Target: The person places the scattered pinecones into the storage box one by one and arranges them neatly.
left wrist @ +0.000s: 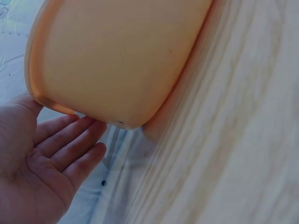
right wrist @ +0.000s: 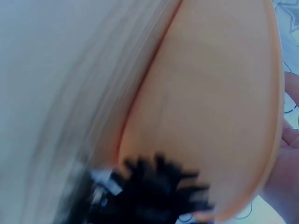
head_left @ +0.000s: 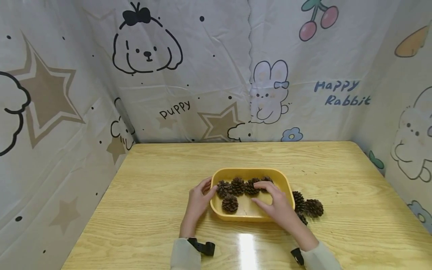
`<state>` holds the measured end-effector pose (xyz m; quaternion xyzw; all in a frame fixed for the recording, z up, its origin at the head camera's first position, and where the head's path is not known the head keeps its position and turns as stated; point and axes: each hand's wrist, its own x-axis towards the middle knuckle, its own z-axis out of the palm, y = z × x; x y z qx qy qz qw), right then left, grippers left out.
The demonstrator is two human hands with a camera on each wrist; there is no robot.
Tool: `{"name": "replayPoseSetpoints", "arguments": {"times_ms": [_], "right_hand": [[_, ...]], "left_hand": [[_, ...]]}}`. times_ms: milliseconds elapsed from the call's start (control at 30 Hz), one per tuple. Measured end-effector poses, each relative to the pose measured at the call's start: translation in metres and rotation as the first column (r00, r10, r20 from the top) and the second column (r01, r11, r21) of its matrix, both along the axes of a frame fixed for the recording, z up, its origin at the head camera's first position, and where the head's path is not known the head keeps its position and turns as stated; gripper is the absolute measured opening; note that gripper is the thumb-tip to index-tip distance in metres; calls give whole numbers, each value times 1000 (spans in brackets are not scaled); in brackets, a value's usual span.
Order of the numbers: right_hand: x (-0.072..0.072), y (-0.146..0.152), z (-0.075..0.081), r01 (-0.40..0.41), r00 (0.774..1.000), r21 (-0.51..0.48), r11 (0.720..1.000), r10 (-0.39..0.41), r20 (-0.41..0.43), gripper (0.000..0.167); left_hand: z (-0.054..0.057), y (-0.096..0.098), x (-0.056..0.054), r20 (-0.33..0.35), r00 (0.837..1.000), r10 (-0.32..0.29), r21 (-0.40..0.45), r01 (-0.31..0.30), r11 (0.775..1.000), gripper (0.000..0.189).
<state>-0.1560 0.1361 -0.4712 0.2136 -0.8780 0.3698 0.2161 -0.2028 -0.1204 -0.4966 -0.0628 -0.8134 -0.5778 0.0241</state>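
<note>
A yellow rectangular tub (head_left: 249,218) stands on the wooden table with several brown pine cones inside, among them one pine cone (head_left: 230,203) nearer the front. My left hand (head_left: 199,200) holds the tub's left end, thumb at the rim and fingers against the outer wall, as the left wrist view also shows. Over the tub's right part is my right hand (head_left: 278,206), its thumb and forefinger spread apart with nothing visible between them. The forefinger's tip is by a pine cone (head_left: 251,187) in the back row; whether it touches is unclear. Its other fingers are hidden.
Outside the tub's right end lie several more pine cones (head_left: 314,208), partly hidden by my right forearm. One dark, blurred pine cone (right wrist: 154,191) shows close up in the right wrist view. A printed cloth (head_left: 209,75) hangs behind and beside the table (head_left: 148,187).
</note>
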Motion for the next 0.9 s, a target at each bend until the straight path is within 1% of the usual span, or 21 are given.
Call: {"name": "replayPoseSetpoints", "arguments": {"times_ms": [167,300,467,633,767,900], "right_hand": [[4,16,0,51,997,-2,999,-51,-64,47],[7,29,-1,68,992,-28,997,-70,-107,49],[13,50,-2,95,981,-19,995,-97,-165,53],[20,71,-1,142,978,-2,990,-140,-153,54],[26,83,0,182,977,46,982,-175,-124,52],[30,93,0,194,977,87,977,-184,-109,52]], "left_hand": [[-1,-1,0,-5,1000,3,0,-3,1000,45],[-1,0,0,-14,1000,-2,5,2,1000,45],[-2,1,0,-9,1000,-8,9,8,1000,46],[-3,1,-1,-13,1000,-1,0,1,1000,46],[-3,0,-1,-21,1000,1,6,-1,1000,45],[-3,0,-1,-17,1000,4,12,-4,1000,44]]}}
